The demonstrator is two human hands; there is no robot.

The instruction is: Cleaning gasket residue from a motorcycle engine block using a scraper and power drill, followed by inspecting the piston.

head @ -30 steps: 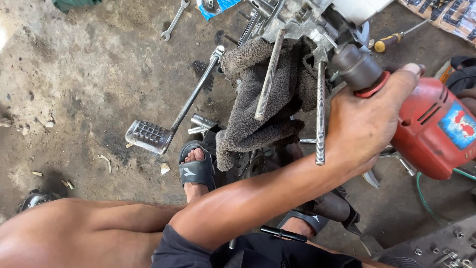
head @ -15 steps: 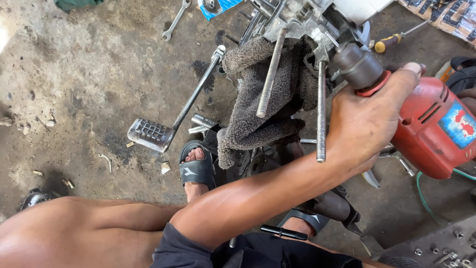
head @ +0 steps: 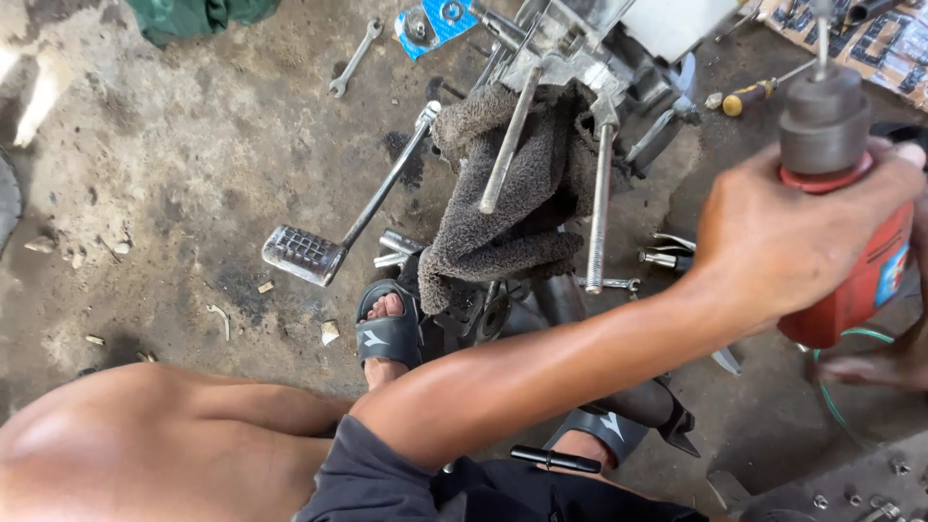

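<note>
My left hand [head: 788, 227] is wrapped around the front of a red electric drill [head: 855, 280], which stands with its grey chuck [head: 824, 126] pointing up at the right of the view. My right hand [head: 870, 369] shows only as blurred fingers just under the drill, beside a green cord [head: 829, 401]; its grip is unclear. To the left of the drill, apart from it, is a metal engine assembly [head: 570, 43] with two long studs [head: 597, 208] and a grey towel [head: 517, 208] draped over it.
On the stained concrete floor lie a foot pedal on a long lever [head: 314, 253], a wrench [head: 353, 60], a yellow-handled screwdriver [head: 749, 97], a blue packet [head: 435, 24] and small metal parts [head: 667, 256]. My sandalled feet [head: 389, 329] rest under the assembly.
The drill has come away from the engine assembly, swung right and turned upright, chuck now pointing up. My left hand went with it. The camera view sits closer.
</note>
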